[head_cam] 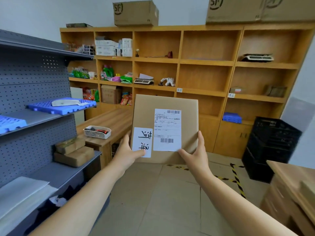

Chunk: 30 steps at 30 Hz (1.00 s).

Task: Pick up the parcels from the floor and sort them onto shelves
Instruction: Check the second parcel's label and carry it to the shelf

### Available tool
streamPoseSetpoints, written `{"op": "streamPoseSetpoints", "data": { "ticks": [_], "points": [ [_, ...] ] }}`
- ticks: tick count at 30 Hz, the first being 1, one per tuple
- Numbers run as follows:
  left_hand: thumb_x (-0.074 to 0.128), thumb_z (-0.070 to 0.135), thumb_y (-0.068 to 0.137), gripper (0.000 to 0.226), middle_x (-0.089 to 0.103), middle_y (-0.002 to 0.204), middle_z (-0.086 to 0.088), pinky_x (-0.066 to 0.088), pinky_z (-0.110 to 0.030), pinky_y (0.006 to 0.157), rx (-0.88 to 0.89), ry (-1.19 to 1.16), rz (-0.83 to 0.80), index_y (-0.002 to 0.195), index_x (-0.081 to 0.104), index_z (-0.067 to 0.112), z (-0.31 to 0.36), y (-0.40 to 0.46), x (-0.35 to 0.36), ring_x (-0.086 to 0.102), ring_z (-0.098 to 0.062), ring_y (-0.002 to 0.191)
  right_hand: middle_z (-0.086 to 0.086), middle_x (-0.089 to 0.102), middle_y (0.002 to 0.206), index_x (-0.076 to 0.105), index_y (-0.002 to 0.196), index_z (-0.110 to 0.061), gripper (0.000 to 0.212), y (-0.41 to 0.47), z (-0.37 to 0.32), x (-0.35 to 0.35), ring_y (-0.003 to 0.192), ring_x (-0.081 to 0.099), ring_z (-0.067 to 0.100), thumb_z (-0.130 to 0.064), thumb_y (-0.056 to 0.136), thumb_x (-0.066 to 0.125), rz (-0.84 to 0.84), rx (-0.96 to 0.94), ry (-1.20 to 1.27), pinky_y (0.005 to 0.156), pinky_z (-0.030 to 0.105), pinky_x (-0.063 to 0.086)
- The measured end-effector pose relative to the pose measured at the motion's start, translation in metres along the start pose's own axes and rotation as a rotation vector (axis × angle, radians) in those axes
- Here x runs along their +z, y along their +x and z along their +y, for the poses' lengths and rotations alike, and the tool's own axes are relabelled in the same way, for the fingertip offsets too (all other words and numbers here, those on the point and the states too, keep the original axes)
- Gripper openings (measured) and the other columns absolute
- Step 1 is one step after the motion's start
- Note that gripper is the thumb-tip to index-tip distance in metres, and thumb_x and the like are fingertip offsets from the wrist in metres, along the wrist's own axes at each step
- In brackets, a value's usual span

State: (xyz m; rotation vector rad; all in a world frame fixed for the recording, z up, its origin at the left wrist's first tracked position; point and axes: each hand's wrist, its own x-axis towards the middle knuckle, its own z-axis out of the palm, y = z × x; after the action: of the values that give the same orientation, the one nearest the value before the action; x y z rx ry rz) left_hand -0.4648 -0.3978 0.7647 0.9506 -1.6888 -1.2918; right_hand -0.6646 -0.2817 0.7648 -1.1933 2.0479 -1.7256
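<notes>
Parcel (170,103): flat cardboard box, lifted clear of the floor and held upright at chest height, labelled face turned toward the camera. Clamped by its lower corners between both hands: left hand (127,150) with thumb pressed on the handwritten white slip (142,142) at the lower left, fingers hidden behind the box; right hand (198,151) cupping the lower right corner, thumb reaching under the printed shipping label (167,130). Held this way, most likely, to read the labels before choosing a shelf slot; a two-handed grip at the bottom edge leaves both stickers mostly uncovered. Beyond the box, straight ahead, a wooden cubby shelf (206,63), several compartments at centre and right bare, small tags (179,90) stuck to a couple of shelf edges, probably the sorting marks. To the left, a grey metal rack (34,74) with blue plastic trays (61,106) and two brown parcels (73,152) stacked on a lower shelf. At far right, stacked black crates (271,145). Below, cardboard sheets (153,193) on the floor, edged with yellow-black hazard tape (236,178). Picking step apparently done, placement not yet.
</notes>
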Motion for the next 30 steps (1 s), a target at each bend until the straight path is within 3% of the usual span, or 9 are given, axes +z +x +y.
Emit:
{"op": "streamPoseSetpoints", "data": {
  "ticks": [3,6,10,16,25,30],
  "points": [
    [0.076,0.020,0.062,0.088,0.055,0.126,0.002,0.047,-0.026,0.080,0.057,0.038,-0.024,0.135,0.029,0.037,-0.001,0.020,0.034,0.055,-0.016,0.112,-0.008,0.027,0.152,0.008,0.148,-0.035,0.099,0.020,0.015,-0.021,0.135,0.034,0.017,-0.024,0.075,0.074,0.035,0.001,0.005,0.105,0.043,0.042],
    [0.075,0.016,0.065,0.089,0.056,0.126,0.002,0.046,-0.030,0.089,0.095,0.050,-0.035,0.136,0.028,0.039,-0.005,0.038,0.061,0.055,-0.015,0.111,-0.008,0.025,0.152,0.008,0.149,-0.032,0.099,0.037,0.029,-0.032,0.136,0.031,0.016,-0.021,0.076,0.074,0.067,0.013,-0.001,0.107,0.040,0.040],
    [0.072,0.023,0.059,0.095,0.057,0.126,0.006,0.046,-0.042,0.099,0.099,0.057,-0.055,0.138,0.023,0.040,-0.012,0.063,0.083,0.056,-0.014,0.113,-0.008,0.024,0.153,0.007,0.147,-0.037,0.099,0.059,0.045,-0.035,0.138,0.029,0.017,-0.025,0.075,0.075,0.098,0.040,-0.056,0.109,0.049,0.038],
    [0.071,0.013,0.072,0.106,0.034,0.146,0.006,0.040,-0.043,0.103,0.176,0.128,-0.073,0.142,-0.003,0.044,-0.029,0.119,0.090,0.044,-0.017,0.125,-0.010,0.024,0.154,0.005,0.148,-0.034,0.098,0.102,0.057,-0.013,0.138,0.029,0.014,-0.030,0.078,0.073,0.138,0.057,-0.136,0.106,0.040,0.039],
    [0.072,0.013,0.073,0.101,0.032,0.129,0.009,0.042,-0.015,0.065,0.296,0.206,-0.168,0.143,0.006,0.044,-0.051,0.262,0.057,0.045,-0.010,0.107,-0.005,0.021,0.153,0.003,0.149,-0.030,0.095,0.204,0.055,0.072,0.137,0.030,0.015,-0.029,0.082,0.070,0.200,0.092,-0.188,0.102,0.039,0.041],
    [0.072,0.011,0.075,0.099,0.027,0.135,0.011,0.039,-0.007,0.064,0.300,0.221,-0.240,0.145,0.008,0.040,-0.066,0.334,0.049,0.040,0.000,0.103,-0.004,0.022,0.154,0.003,0.149,-0.029,0.095,0.251,0.064,0.110,0.137,0.029,0.014,-0.029,0.081,0.070,0.249,0.117,-0.230,0.102,0.037,0.040]
  ]
}}
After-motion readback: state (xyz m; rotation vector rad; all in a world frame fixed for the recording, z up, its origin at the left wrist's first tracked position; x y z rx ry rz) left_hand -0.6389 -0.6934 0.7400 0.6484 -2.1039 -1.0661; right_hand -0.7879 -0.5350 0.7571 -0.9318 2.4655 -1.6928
